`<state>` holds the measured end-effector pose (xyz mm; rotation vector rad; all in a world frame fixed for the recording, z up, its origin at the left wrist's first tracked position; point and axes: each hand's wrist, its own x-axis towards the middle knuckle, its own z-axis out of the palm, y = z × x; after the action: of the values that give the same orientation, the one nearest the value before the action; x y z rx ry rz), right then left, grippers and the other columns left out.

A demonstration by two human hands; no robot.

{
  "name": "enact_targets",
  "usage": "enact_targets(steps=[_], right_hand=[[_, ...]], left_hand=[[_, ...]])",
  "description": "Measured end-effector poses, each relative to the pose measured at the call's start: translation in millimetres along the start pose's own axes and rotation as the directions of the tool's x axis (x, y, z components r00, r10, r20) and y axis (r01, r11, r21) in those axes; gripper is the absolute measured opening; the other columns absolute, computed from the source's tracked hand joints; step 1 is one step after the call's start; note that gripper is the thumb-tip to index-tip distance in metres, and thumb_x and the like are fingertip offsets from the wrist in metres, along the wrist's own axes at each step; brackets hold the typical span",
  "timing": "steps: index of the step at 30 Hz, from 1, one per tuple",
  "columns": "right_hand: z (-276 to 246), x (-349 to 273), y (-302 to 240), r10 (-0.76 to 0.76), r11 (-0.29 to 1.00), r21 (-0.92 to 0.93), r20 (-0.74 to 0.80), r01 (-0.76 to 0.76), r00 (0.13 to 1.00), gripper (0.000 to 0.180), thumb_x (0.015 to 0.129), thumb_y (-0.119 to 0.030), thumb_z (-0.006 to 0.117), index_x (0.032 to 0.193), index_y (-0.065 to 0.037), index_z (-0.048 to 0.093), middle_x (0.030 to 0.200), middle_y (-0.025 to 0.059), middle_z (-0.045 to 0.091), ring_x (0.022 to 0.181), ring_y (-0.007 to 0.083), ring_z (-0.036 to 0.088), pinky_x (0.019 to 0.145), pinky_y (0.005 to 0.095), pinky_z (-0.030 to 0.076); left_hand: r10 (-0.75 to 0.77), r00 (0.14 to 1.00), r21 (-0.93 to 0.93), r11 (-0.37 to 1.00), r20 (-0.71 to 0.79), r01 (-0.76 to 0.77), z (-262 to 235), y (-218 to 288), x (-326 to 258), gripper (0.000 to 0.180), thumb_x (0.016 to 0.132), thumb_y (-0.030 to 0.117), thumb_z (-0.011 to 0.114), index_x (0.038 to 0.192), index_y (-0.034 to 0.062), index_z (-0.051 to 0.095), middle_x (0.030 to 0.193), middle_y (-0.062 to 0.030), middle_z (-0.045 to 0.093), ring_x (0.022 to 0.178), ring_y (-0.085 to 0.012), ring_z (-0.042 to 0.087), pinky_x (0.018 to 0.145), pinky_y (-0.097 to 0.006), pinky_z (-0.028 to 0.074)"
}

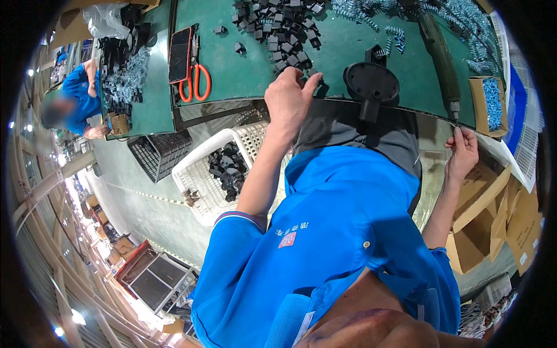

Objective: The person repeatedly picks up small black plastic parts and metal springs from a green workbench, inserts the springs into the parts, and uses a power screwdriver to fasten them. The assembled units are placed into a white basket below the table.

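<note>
My left hand (pixel 288 98) is at the near edge of the green table, beside a pile of small black plastic blocks (pixel 284 37). Its fingers curl over the nearest blocks, with the thumb held apart; nothing shows in its grasp. On the table edge between my hands stands a black part with a round plate and a stem (pixel 371 82). A dark green power screwdriver (pixel 439 55) lies with its bit toward me. Right at the bit, the thumb and fingertips of my right hand (pixel 462 153) pinch together; whatever they hold is too small to make out.
Blue coil springs (pixel 473 29) lie at the far right, near a small carton of blue screws (pixel 493 104). Orange-handled scissors (pixel 195 81) and a phone (pixel 180 55) lie left. Below stand a white basket of black parts (pixel 200 168) and cartons (pixel 476 232). A co-worker (pixel 72 98) sits far left.
</note>
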<state>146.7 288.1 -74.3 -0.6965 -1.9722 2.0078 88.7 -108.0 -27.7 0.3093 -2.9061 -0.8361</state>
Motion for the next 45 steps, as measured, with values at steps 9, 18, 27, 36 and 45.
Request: enact_targets(steps=[9,18,27,36,45], right_hand=[[11.0,-5.9,1.9,0.094,0.968,0.232,-0.001,-0.091,0.996,0.015,0.093,-0.010,0.067,0.103,0.000,0.061,0.082,0.0044,0.062,0.067,0.0102,0.061,0.057,0.0246,0.053],[54.1,-20.5,-76.1,-0.343,0.855,-0.394,0.060,0.338,0.938,0.031,0.089,-0.012,0.073,0.115,0.000,0.063,0.092,0.0051,0.066,0.081,0.0093,0.062,0.071,0.0228,0.051],[180.1,-46.7,-86.1,-0.253,0.925,-0.080,0.600,0.371,0.759,0.024,0.077,-0.009,0.078,0.095,0.000,0.065,0.078,0.0037,0.065,0.070,0.0096,0.058,0.064,0.0253,0.049],[167.7,13.2,-94.3,-0.278,0.850,-0.233,0.563,0.472,0.779,0.028,0.091,-0.003,0.063,0.119,-0.001,0.066,0.099,0.0025,0.060,0.078,0.0067,0.060,0.061,0.0211,0.047],[179.7,30.3,-85.1,-0.312,0.742,-0.311,0.625,0.594,0.716,0.036,0.088,-0.006,0.066,0.123,-0.002,0.061,0.106,0.0065,0.064,0.084,0.0115,0.062,0.068,0.0249,0.049]], left_hand=[[-0.077,0.997,-0.485,0.873,-0.030,0.053,10.2,8.8,-4.4,0.033,0.078,0.011,0.077,0.107,0.0001,0.064,0.088,-0.0089,0.070,0.073,-0.0150,0.067,0.062,-0.028,0.052],[0.243,0.922,-0.551,0.745,-0.302,-0.377,-1.3,43.5,-23.9,0.055,0.072,0.000,0.079,0.122,0.0007,0.058,0.092,-0.0101,0.068,0.071,-0.0139,0.066,0.058,-0.024,0.051],[0.630,0.662,-0.117,0.683,-0.406,-0.721,14.6,78.0,-26.6,0.054,0.068,0.003,0.075,0.120,-0.0006,0.061,0.088,-0.0090,0.070,0.069,-0.0239,0.067,0.060,-0.032,0.051],[0.248,0.969,-0.336,0.911,-0.023,-0.241,32.8,71.0,11.7,0.058,0.073,0.030,0.080,0.120,0.0013,0.061,0.110,-0.0161,0.060,0.098,-0.0334,0.063,0.082,-0.039,0.051],[0.206,0.976,-0.287,0.941,0.072,-0.177,46.6,67.5,12.5,0.048,0.076,0.031,0.076,0.111,0.0003,0.066,0.105,-0.0146,0.064,0.098,-0.0337,0.063,0.083,-0.041,0.051]])
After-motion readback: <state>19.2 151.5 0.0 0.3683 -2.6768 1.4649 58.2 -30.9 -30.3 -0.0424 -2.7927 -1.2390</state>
